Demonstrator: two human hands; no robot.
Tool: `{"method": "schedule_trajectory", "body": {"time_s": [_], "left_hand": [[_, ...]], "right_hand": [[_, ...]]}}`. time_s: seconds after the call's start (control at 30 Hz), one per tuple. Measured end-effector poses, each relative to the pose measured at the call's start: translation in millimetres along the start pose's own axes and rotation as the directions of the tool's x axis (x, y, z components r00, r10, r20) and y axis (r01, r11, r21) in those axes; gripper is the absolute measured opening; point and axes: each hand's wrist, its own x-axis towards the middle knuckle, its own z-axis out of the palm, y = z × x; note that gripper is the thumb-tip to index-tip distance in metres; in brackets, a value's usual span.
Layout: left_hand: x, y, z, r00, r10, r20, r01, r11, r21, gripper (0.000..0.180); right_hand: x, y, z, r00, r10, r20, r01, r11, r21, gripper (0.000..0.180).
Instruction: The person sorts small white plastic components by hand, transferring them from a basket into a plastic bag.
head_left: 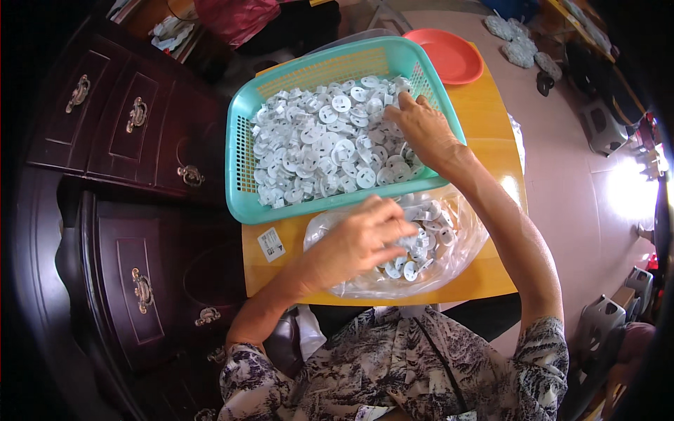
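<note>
Nearest the person, a clear bag (449, 263) of white discs (421, 245) lies on the yellow table (491, 126); the left hand (361, 238) curls closed over discs there. A small white label (271, 244) lies beside it. Beyond, the right hand (419, 125) pinches discs in the teal basket (242, 151). Farther off sits a red plate (449, 55). Dark drawers (133, 119) crowd the left; open floor (562, 154) lies right.

teal basket (242, 151) of white plastic discs (316, 151), orange plate (449, 55), yellow table (491, 119), dark red-brown drawers (119, 119), black-and-white leaf-print shirt (393, 372)
</note>
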Motion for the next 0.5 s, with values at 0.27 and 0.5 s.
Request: {"method": "schedule_trajectory", "body": {"time_s": [0.27,0.5], "left_hand": [[-13.1,-13.9,42.7,0.997,0.007,0.072,-0.019,0.986,0.167,0.035],[-6.9,-6.1,34.2,0.997,0.066,-0.039,-0.061,0.992,0.112,0.028]], "right_hand": [[7.4,11.0,12.5,0.997,-0.077,-0.031,0.079,0.993,0.090,0.019],[7.6,12.9,6.0,0.997,-0.034,-0.062,0.052,0.952,0.302,0.014]]}}
